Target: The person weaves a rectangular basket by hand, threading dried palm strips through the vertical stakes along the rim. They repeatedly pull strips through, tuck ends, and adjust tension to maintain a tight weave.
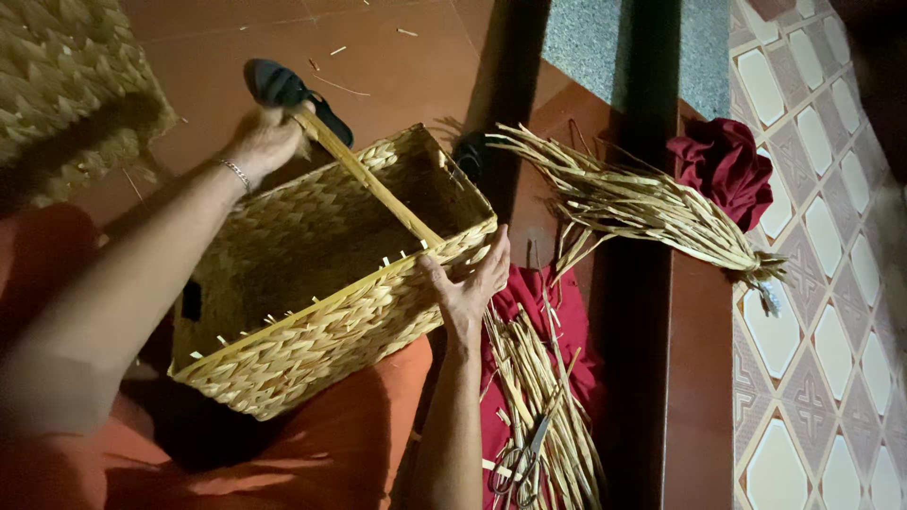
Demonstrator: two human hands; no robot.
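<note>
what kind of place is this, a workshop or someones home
Probably a home floor used for basket weaving rather than a fitted workshop: patterned floor tiles, a half-woven basket on the person's lap, loose bundles of dried straw and scissors lying on red cloth.
</note>
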